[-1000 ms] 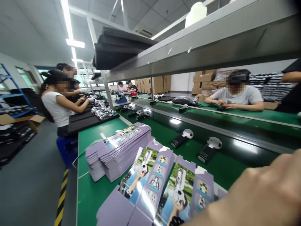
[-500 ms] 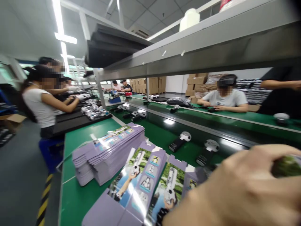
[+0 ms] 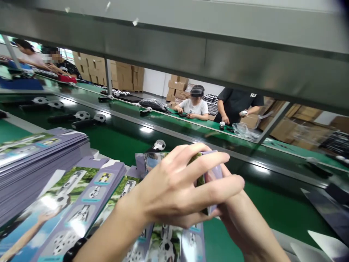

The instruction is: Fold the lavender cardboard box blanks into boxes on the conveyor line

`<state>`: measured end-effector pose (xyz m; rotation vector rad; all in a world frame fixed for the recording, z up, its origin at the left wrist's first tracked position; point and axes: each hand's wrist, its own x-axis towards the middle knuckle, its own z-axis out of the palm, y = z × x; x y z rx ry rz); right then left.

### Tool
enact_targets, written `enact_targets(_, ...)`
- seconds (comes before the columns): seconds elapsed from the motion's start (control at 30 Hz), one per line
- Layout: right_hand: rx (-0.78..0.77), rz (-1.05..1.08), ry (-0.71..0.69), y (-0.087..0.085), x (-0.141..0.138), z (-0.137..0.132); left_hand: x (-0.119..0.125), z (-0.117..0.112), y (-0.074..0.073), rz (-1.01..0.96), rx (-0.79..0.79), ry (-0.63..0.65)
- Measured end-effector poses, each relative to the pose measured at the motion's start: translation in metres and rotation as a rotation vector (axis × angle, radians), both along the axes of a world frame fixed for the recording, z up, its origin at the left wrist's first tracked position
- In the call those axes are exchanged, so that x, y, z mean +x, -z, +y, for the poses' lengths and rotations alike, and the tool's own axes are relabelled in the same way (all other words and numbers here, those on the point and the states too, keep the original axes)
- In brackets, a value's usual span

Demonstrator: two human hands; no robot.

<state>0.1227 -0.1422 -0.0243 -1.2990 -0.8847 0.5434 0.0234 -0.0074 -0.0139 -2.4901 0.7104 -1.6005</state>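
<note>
Hands: mid-frame, our left hand [image 3: 174, 183] is closed round a purple carton [image 3: 216, 171]; our right hand [image 3: 237, 211] sits behind it, grip mostly hidden, so we can't tell.
Cartons: printed flats [image 3: 79, 211] spread lower left, a thick stack [image 3: 49, 171] at the left edge.
Belt [image 3: 120, 143]: football-headed gadgets [image 3: 100, 118] lie left of centre.
Far side: white-shirted person [image 3: 195, 106] upper centre-right, black-shirted person [image 3: 237, 103] just right, holding a ball-shaped piece [image 3: 244, 113].

Left of the fingers [image 3: 223, 187], the green bench [image 3: 222, 236] bears stacked flat purple cartons [image 3: 40, 171]; beyond them, a glossy green strip [image 3: 120, 143] carries football-headed black devices [image 3: 92, 121]; right of the fingers lie purplish card pieces [image 3: 327, 211].
</note>
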Motion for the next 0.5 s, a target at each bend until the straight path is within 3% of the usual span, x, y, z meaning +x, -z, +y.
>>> enact_targets(0.27, 0.064, -0.151, 0.156, 0.005, 0.001, 0.003, 0.007, 0.000, 0.003, -0.019, -0.018, 0.019)
enact_targets(0.43, 0.100, -0.070, 0.040, 0.004, 0.005, 0.006, 0.007, 0.005, 0.001, 0.023, -0.052, 0.098)
enact_targets(0.5, 0.136, -0.041, 0.085, 0.011, 0.014, 0.012, 0.005, 0.008, -0.002, 0.040, -0.071, 0.086)
